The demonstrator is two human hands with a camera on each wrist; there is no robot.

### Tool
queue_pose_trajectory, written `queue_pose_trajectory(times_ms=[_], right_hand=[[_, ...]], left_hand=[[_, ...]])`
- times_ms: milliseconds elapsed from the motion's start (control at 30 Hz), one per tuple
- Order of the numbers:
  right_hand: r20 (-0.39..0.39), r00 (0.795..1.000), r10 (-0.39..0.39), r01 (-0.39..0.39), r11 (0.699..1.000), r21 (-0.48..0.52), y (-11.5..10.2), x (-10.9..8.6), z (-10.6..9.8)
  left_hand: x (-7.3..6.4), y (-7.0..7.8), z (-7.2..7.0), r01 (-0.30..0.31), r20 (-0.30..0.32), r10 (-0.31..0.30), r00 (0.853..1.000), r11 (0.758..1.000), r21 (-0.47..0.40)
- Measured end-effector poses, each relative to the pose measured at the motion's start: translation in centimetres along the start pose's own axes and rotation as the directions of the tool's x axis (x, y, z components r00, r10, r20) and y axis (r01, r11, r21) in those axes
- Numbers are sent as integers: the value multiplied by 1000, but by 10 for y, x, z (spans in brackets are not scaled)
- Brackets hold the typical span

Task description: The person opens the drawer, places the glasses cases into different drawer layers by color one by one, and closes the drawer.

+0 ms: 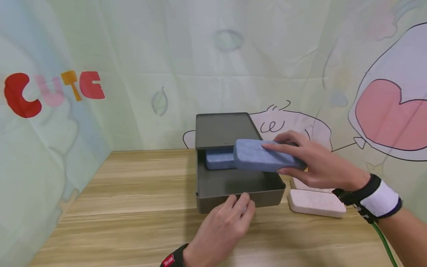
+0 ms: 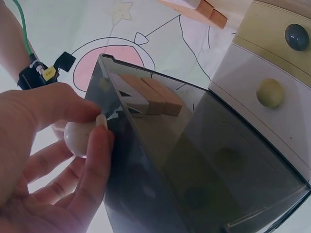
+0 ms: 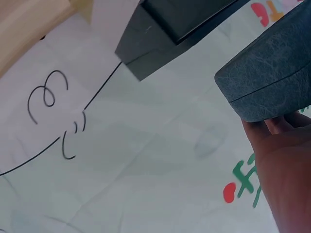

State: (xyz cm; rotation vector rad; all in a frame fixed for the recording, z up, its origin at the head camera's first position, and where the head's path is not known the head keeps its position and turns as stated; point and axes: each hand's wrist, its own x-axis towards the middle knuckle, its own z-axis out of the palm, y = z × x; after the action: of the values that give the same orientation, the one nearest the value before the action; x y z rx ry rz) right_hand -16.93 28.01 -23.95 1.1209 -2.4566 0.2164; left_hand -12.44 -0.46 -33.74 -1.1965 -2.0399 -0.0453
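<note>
My right hand point(image 1: 315, 161) grips a blue glasses case point(image 1: 255, 154), thumb below and fingers over its top, and holds it above an open grey drawer point(image 1: 240, 199). In the right wrist view the case point(image 3: 267, 80) shows a seam along its side. A second blue case point(image 1: 218, 160) lies inside the drawer towards the back, partly hidden by the held one. At the drawer's front is my left hand point(image 1: 225, 226). Its thumb and finger pinch a round white knob point(image 2: 77, 137), as the left wrist view shows.
Two pale pink cases lie right of the drawer; the nearer one point(image 1: 317, 203) is in fuller view. The grey cabinet top point(image 1: 223, 129) covers the drawer's back. Lower drawer fronts carry a yellow knob point(image 2: 270, 92) and a dark knob point(image 2: 297, 37). A printed curtain point(image 1: 150, 55) hangs behind.
</note>
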Motion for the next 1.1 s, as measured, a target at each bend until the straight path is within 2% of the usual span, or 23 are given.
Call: queue_pose_trajectory(times_ms=[167, 433, 700, 1100], right_hand=[[20, 999, -39, 39, 999, 14, -6, 21, 9], [91, 993, -81, 70, 990, 118, -12, 46, 24], [145, 985, -96, 83, 992, 97, -13, 55, 34], [264, 964, -42, 10, 993, 122, -11, 60, 49]], left_hand=[[-1, 0, 0, 0, -9, 1, 1000, 1000, 7], [-2, 0, 0, -3, -21, 4, 1000, 999, 33], [1, 1, -3, 3, 34, -3, 999, 1000, 9], [-1, 0, -1, -5, 3, 5, 1000, 1000, 19]])
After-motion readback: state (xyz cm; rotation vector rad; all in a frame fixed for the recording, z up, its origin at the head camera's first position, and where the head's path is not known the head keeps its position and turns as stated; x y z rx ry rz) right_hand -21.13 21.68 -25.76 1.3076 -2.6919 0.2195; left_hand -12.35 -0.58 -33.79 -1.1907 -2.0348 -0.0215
